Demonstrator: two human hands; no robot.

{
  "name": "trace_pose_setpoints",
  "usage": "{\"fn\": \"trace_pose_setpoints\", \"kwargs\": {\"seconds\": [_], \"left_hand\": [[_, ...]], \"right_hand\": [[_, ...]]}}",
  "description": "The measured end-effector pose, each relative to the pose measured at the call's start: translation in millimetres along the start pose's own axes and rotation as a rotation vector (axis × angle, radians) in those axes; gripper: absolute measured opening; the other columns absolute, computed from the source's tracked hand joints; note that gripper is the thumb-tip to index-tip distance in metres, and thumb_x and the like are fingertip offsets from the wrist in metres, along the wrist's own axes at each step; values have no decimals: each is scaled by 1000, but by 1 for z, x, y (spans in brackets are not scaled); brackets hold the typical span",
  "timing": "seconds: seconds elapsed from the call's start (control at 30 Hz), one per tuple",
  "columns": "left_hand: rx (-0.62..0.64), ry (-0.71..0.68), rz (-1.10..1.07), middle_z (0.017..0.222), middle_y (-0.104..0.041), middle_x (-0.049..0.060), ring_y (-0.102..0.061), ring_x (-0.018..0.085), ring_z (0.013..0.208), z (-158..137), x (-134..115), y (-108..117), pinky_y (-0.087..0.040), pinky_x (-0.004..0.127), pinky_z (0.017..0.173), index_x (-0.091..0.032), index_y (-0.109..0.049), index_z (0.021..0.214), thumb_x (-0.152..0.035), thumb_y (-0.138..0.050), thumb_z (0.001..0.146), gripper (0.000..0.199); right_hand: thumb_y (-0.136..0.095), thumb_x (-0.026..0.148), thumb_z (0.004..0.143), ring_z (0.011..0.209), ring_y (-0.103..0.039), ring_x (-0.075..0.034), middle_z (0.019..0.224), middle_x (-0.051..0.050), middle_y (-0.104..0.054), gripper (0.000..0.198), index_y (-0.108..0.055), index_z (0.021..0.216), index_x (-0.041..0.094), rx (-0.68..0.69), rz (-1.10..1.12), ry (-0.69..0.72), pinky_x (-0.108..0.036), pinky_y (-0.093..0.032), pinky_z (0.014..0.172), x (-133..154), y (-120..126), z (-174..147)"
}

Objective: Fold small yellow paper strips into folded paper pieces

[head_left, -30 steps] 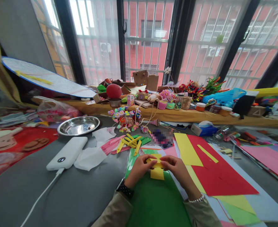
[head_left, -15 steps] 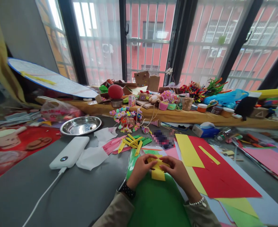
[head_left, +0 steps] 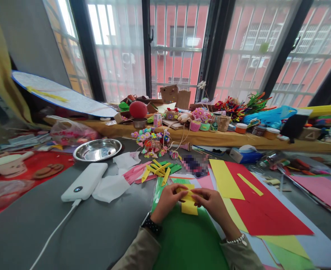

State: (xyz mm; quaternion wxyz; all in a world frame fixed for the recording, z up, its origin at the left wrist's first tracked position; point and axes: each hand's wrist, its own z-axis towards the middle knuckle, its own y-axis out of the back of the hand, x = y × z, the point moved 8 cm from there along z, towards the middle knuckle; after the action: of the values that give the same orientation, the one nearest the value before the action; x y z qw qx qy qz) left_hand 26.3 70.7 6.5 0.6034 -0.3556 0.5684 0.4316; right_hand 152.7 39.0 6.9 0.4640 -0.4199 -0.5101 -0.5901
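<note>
Yellow paper (head_left: pixel 189 208), in the head view, is pinched between the two bare hands just above a glossy green surface (head_left: pixel 189 243), in the lower middle of the picture. It is plain, bright yellow and matte. A band of it runs across from one hand to the other, partly covered by the fingers; a flat, straight-edged, roughly square part shows below the band towards the wearer, and a smaller part above it. Whether these parts are one folded piece or separate pieces cannot be told.

The left hand (head_left: pixel 168 200) has its thumb and fingers closed on the band's left end. The right hand (head_left: pixel 212 202) grips the other end in the same way, its fingertips close to those of the left.

Beyond the hands, slightly to the left, several narrow folded yellow strips (head_left: pixel 157 169) lie crossed in a loose heap, in the same colour as the held paper. Pink paper (head_left: pixel 136 172) lies beside them. To the right, a yellow sheet (head_left: pixel 226 182) overlaps a red sheet (head_left: pixel 272 213), and a thin yellow strip (head_left: pixel 250 184) rests on the red.
</note>
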Motion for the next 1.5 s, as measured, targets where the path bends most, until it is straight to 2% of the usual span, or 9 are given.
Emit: {"fn": "trace_pose_setpoints", "kwargs": {"seconds": [0.43, 0.6, 0.83, 1.1, 1.5], "left_hand": [[-5, -2, 2, 66, -57, 3, -55, 14, 60, 0, 3, -1, -49, 26, 52, -11, -60, 75, -34, -56, 62, 28], [7, -12, 85, 67, -58, 3, -55, 13, 59, 0, 3, 0, -47, 24, 53, -11, -60, 76, -35, -54, 63, 28], [-15, -166, 305, 78, -61, 3, -53, 14, 70, -4, -14, 1, -41, 22, 62, -16, -61, 79, -30, -57, 61, 23], [-45, -137, 329, 70, -61, 3, -52, 13, 63, -3, -13, 2, -39, 21, 57, -14, -62, 77, -30, -55, 62, 23], [-61, -147, 381, 68, -62, 3, -53, 13, 62, -5, -17, 1, -40, 20, 56, -15, -63, 75, -27, -53, 64, 19]], "right_hand": [[-59, 37, 61, 46, -59, -15, 59, -4, -64, 29, -63, 77, 13, -6, 8, -2, -25, -48, 47, -1, -1, 0], [-59, 39, 60, 47, -60, -16, 60, -4, -64, 32, -63, 77, 13, -11, -1, -9, -25, -48, 47, -5, 0, 1], [-58, 36, 62, 47, -59, -15, 62, -5, -64, 30, -60, 79, 11, 7, 11, -10, -24, -47, 47, -8, -2, 3], [-58, 38, 62, 48, -59, -14, 61, -4, -63, 31, -60, 79, 11, 26, -46, 10, -22, -47, 46, -1, -3, 2], [-58, 36, 62, 46, -59, -15, 60, -5, -63, 30, -62, 77, 11, -6, -45, -8, -24, -47, 46, -6, -2, 2]]}}
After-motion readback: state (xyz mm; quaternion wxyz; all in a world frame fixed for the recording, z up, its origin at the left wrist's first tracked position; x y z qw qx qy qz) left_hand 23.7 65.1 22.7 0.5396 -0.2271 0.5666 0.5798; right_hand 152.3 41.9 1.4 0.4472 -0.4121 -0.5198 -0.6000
